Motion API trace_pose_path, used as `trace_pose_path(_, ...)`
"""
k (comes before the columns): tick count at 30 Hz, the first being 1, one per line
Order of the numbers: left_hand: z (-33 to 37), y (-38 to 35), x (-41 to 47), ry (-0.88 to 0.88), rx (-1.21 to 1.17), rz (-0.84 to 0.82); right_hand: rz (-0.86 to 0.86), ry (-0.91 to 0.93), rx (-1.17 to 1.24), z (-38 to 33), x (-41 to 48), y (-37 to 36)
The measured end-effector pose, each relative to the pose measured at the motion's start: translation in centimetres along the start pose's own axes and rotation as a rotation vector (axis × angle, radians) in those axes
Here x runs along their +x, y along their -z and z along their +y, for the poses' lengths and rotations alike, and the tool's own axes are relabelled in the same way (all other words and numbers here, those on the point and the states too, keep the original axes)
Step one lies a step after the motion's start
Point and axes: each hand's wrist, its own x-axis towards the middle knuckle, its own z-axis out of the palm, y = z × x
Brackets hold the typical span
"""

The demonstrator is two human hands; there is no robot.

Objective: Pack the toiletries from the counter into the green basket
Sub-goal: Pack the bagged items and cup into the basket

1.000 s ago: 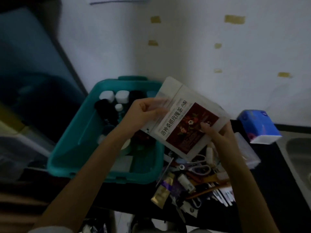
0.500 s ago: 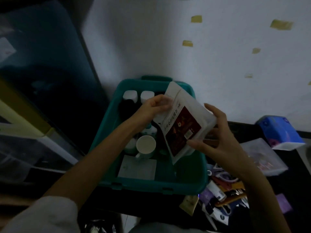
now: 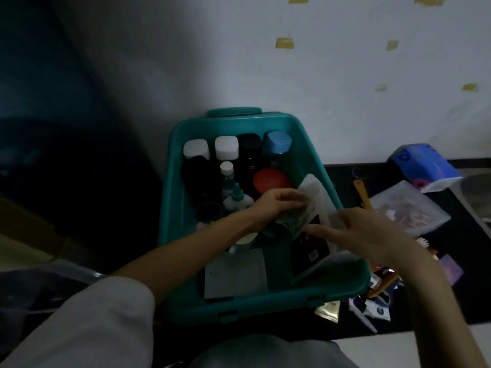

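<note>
The green basket [image 3: 175, 235] stands at the counter's left end, with bottles, a red-lidded jar [image 3: 271, 179] and a grey flat packet [image 3: 236, 272] inside it. A white pouch with a dark red label [image 3: 313, 197] stands on edge inside the basket along its right wall. My left hand [image 3: 279, 203] grips the pouch's upper left part. My right hand [image 3: 364, 232] lies over the right wall with straight fingers touching the pouch's face.
On the black counter [image 3: 345, 173] right of the basket lie a clear zip bag [image 3: 409, 208], a blue tissue pack [image 3: 422, 166], and a heap of small sachets and tools [image 3: 372, 296]. A sink edge [image 3: 478, 192] shows at far right. The white wall stands close behind.
Both hands have lowered the pouch from above the basket down inside it, against the right wall. My view has shifted left, toward the basket.
</note>
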Motion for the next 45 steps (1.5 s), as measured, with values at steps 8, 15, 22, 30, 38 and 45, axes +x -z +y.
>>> trace_pose_path(8,-2.3,-0.4,1.0,-0.033,0.27,-0.045,0.074,-0.208,-0.233,-1.9,2.5,-5.1)
trace_pose_path(15,-1.4,2.6,0.9,0.052,1.259,-0.068,0.108,-0.297,-0.175,-2.6,2.6,-5.9)
trace_pose_path(22,-2.8,1.6,0.1,0.054,1.35,-0.114,0.059,-0.311,-0.184,-2.9,3.4,-6.5)
trace_pose_path(30,-3.9,1.4,0.3,0.007,1.576,-0.131,-0.101,-0.294,-0.266,-2.7,6.9,-6.9)
trace_pose_path(38,-4.3,1.1,0.5,-0.039,1.697,-0.112,-0.168,-0.23,-0.415,-2.8,10.4,-7.7)
trace_pose_path(45,-4.0,0.9,0.5,-0.038,1.772,-0.142,-0.281,-0.182,-0.482,-2.2,10.4,-8.3)
